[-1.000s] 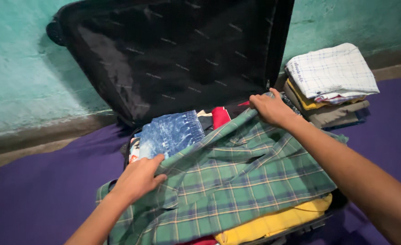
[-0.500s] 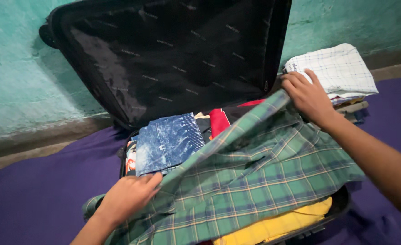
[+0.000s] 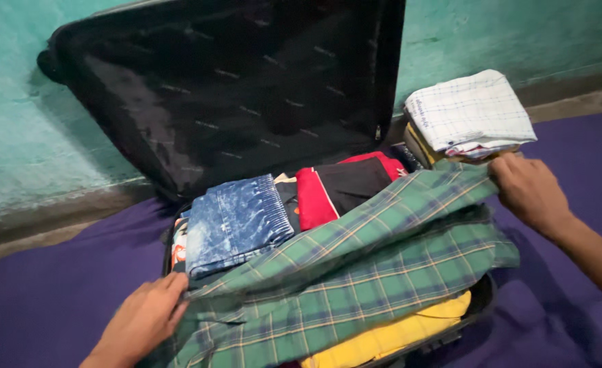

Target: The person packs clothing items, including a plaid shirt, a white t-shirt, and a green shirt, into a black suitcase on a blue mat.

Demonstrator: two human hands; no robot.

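Note:
A green plaid cloth (image 3: 355, 272) lies stretched across the front of an open black suitcase (image 3: 233, 88). My left hand (image 3: 144, 320) grips its near left corner at the case's edge. My right hand (image 3: 529, 191) grips its far right corner, pulled out past the right side of the case. Under the cloth a yellow garment (image 3: 396, 330) shows at the front. Behind it lie folded blue denim (image 3: 236, 218) and red and black clothes (image 3: 342, 184).
A stack of folded clothes (image 3: 468, 112), topped by a white checked cloth, stands right of the suitcase against the teal wall (image 3: 14, 116). The raised lid leans on that wall. A purple mat (image 3: 49, 300) covers the floor.
My right hand has pulled the plaid cloth's corner rightward and toward me, off the back of the case. My left hand has slid down to the near left. Red and black clothes are uncovered.

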